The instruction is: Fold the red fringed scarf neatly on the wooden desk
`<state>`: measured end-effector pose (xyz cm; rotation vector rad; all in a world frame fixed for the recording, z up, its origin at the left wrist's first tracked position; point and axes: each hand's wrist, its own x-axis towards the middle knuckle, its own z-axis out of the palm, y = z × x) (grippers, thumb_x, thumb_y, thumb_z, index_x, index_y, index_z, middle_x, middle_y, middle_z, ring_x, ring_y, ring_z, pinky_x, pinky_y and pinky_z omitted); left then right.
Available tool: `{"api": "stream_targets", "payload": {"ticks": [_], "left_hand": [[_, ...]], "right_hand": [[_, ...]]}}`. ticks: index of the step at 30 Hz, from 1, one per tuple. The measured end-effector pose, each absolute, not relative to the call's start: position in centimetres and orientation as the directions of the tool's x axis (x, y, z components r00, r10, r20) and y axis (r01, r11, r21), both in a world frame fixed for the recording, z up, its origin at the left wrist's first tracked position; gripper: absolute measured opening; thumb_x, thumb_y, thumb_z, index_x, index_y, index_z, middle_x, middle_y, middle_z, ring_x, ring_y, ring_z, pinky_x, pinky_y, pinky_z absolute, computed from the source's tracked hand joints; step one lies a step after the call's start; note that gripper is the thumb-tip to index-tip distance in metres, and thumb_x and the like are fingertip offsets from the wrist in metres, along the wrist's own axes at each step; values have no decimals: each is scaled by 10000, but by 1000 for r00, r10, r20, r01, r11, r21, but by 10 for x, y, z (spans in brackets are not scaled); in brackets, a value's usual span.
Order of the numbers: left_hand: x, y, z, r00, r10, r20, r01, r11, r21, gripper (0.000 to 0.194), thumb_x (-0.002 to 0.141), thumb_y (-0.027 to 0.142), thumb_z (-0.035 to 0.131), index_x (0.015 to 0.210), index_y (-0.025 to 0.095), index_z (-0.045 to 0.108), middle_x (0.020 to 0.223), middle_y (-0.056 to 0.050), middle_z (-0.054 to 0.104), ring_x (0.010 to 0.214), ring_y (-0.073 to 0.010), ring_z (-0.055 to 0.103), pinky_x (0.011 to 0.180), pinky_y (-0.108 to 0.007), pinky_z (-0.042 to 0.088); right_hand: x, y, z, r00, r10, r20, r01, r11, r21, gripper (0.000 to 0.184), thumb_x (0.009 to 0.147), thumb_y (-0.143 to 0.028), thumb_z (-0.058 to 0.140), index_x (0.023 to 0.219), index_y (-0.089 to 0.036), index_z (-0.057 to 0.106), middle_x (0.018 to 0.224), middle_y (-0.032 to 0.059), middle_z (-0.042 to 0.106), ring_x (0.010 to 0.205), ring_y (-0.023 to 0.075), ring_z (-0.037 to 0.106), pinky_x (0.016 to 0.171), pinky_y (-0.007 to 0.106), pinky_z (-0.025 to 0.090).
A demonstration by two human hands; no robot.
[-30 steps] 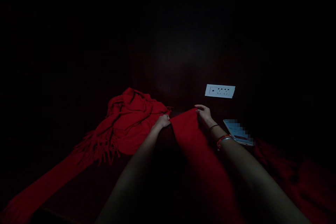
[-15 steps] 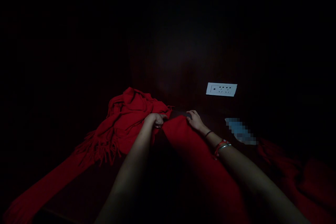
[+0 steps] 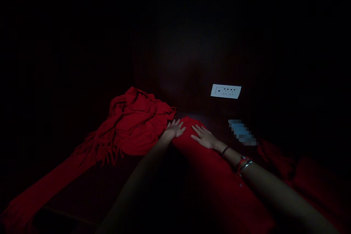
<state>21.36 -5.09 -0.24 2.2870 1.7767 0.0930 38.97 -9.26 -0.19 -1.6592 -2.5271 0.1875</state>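
Observation:
A long red cloth (image 3: pixel 208 168), like a scarf, lies flat and runs from the middle of the view toward me. My left hand (image 3: pixel 174 129) rests on its far left edge with the fingers spread, a ring on one finger. Beside it, my right hand (image 3: pixel 204 137) lies flat on the cloth, fingers apart. Neither hand grips anything. To the left sits a crumpled red scarf (image 3: pixel 137 117) with fringed ends, close to my left hand. Deep shadow hides the near part of the surface.
A white socket panel (image 3: pixel 226 91) is on the dark wall behind. Right of my hands lies a blurred bluish flat object (image 3: pixel 242 132). More red cloth (image 3: pixel 315 179) lies dimly at the right. A strip of fringed red fabric (image 3: pixel 46 188) stretches to the lower left.
Both hands have gone from holding the far end of the cloth by its corners to lying spread on top of it. The view has shifted slightly.

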Motion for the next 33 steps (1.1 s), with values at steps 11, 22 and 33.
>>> {"api": "stream_targets", "payload": {"ticks": [11, 22, 33], "left_hand": [[217, -55, 1, 463, 882, -83, 864, -428, 266, 647, 772, 598, 316, 1328, 285, 206, 1407, -27, 126, 1284, -250, 80, 1022, -422, 74], [219, -67, -4, 636, 769, 72, 734, -630, 253, 473, 846, 475, 264, 1295, 325, 275, 1402, 26, 171, 1287, -192, 97, 1029, -396, 63], [215, -60, -7, 435, 899, -51, 890, -421, 177, 648, 791, 603, 231, 1337, 256, 193, 1407, -42, 132, 1279, -273, 88, 1019, -447, 83]], "right_hand": [[421, -171, -13, -378, 926, 9, 919, 376, -119, 571, 821, -545, 231, 1328, -284, 239, 1404, 51, 172, 1274, 277, 104, 1006, 464, 149], [406, -147, 22, -376, 926, 28, 924, 377, -64, 487, 824, -411, 349, 1214, -136, 452, 1196, 160, 482, 1105, 249, 433, 932, 369, 297], [416, -130, 4, -284, 949, -138, 957, 272, -96, 658, 834, -504, 193, 1344, -88, 198, 1402, 118, 156, 1282, 224, 101, 1028, 370, 133]]}}
